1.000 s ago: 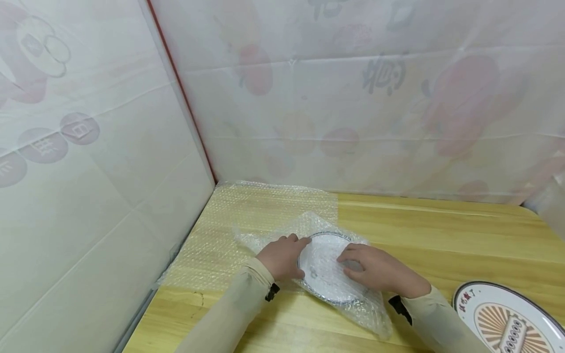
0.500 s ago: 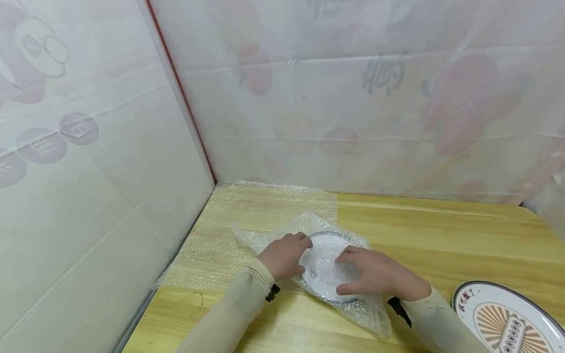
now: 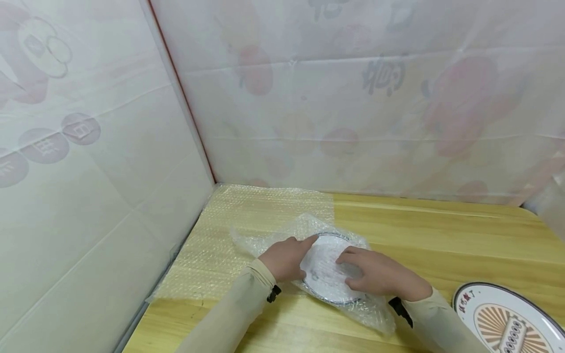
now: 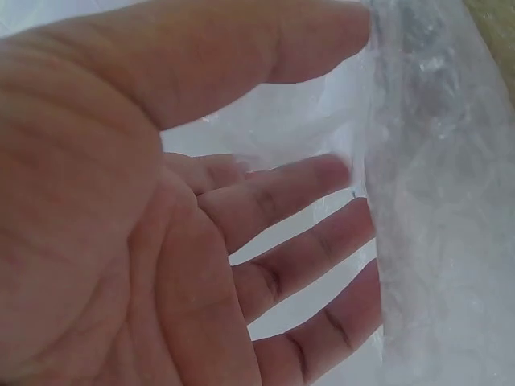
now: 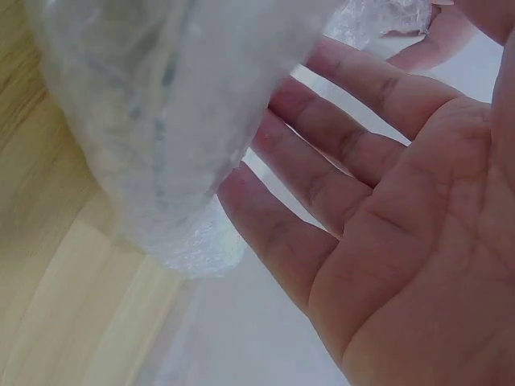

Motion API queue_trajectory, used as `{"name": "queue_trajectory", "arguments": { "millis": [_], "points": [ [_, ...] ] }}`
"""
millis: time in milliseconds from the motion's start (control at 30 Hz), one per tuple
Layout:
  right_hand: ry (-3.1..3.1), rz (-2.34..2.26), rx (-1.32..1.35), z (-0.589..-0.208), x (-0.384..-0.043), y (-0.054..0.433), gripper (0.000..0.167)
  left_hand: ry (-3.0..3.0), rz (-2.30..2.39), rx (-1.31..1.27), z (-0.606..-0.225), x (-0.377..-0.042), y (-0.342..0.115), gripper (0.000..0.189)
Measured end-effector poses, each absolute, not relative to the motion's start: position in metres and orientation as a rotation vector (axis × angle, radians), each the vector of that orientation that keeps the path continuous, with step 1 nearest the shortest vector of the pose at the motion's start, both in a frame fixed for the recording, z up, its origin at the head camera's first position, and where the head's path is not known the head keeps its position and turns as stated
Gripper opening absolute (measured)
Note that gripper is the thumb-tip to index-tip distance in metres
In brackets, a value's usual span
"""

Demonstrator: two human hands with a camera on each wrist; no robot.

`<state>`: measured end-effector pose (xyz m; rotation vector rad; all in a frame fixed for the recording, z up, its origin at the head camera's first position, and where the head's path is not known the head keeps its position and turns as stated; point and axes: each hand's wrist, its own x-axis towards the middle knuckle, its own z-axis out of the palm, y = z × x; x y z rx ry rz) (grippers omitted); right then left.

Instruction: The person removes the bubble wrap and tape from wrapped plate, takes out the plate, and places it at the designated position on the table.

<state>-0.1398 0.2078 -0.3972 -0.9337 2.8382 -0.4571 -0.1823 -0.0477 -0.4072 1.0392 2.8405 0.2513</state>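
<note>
A white plate (image 3: 328, 272) with a blue patterned rim lies wrapped in bubble wrap (image 3: 304, 225), whose loose corners stick out around it. At its left edge, my left hand (image 3: 284, 259) touches the wrapping with extended thumb and fingers. My right hand (image 3: 384, 269) lies over the plate's right side, fingers spread and lightly bent. In the left wrist view, the thumb and fingertips meet the edge of the wrapping (image 4: 451, 201). Nearly straight right fingers touch the cloudy bubble wrap (image 5: 185, 121) in the right wrist view, with the blue rim showing through.
A flat sheet of bubble wrap (image 3: 194, 255) covers the left part of the wooden table (image 3: 441, 225). At the front right lies another white plate (image 3: 481, 299) with a dark rim and orange sunburst. Printed sheeting (image 3: 353, 98) walls the back and left.
My left index finger has stretched out along the plate's upper left rim. The right thumb spread outward, then came back in. The flat sheet has shifted slightly toward the front.
</note>
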Motion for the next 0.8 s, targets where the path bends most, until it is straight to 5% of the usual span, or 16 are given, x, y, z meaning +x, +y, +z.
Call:
{"name": "queue_trajectory", "arguments": {
  "millis": [167,800],
  "points": [
    [2.817,-0.541,-0.938,-0.3995,-0.142,0.2095,0.013,2.852,0.23,1.028,-0.4077,-0.1822,-0.0474,0.092],
    [2.789,-0.551,-0.946,-0.3988,-0.1431,0.2101,0.022,2.829,0.271,0.96,-0.4082,-0.1817,-0.0455,0.107]
  ]
}}
